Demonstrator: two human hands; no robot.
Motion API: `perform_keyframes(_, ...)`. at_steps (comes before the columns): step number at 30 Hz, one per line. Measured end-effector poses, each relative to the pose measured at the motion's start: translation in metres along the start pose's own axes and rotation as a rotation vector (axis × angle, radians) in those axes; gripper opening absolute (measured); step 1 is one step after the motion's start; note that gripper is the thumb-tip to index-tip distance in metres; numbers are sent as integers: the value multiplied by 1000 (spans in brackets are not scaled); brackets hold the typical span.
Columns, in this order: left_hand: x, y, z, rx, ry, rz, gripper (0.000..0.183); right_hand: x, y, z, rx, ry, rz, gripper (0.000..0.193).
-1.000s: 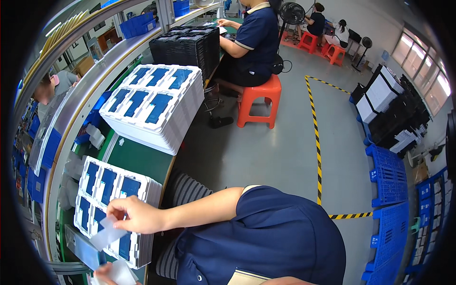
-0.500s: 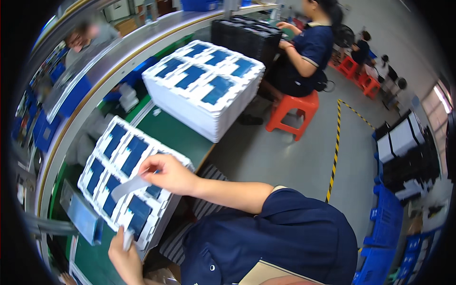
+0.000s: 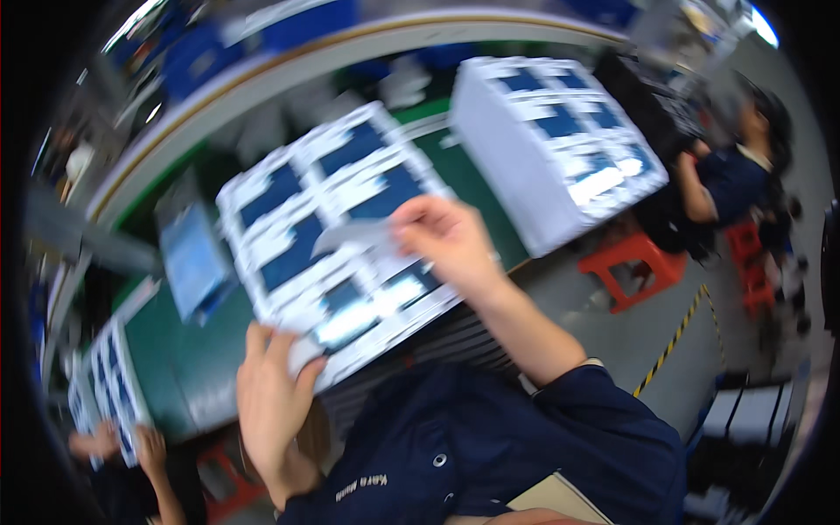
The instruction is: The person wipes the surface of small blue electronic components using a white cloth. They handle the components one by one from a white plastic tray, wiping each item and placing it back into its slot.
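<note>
A white tray (image 3: pixel 232 214) lies before me on the green bench, with dark blue flat panels (image 3: pixel 354 149) in its compartments. Above its middle, my right hand (image 3: pixel 446 245) pinches one end of a thin translucent strip (image 3: pixel 354 233); the free end hangs to the left over the panels. At the tray's near left corner is my left hand (image 3: pixel 276 389), its thumb and fingers closed on a small whitish piece (image 3: pixel 304 352), blurred and of a kind I cannot make out. Light glares off the nearest panels.
A tall stack of white trays (image 3: pixel 499 140) stands to the right, with black crates (image 3: pixel 647 96) beyond. A light blue folder-like holder (image 3: pixel 194 267) is left of the tray. A person sits at right near a red stool (image 3: pixel 634 267); another person's hands (image 3: pixel 149 446) touch trays lower left.
My view has swung left, bringing another person's hands and trays into sight. Both my hands stay by the tray, the right still holding the strip, the left still holding the whitish piece.
</note>
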State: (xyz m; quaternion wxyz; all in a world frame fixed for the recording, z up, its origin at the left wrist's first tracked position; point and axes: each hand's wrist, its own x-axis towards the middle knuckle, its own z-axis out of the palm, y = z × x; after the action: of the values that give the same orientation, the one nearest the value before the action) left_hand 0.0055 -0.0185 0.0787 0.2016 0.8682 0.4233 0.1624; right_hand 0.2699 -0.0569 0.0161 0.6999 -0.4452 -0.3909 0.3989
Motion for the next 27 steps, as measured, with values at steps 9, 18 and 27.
perform_keyframes(9,-3,-24,-17,-238,-115,109,17,0,-9,26,-45,-1,72,22)
perform_keyframes(18,-18,-31,-26,-314,-461,393,10,-13,-14,53,-530,-358,252,18)
perform_keyframes(27,-10,-34,-18,-301,-376,270,9,-16,-12,59,-661,-387,145,17)
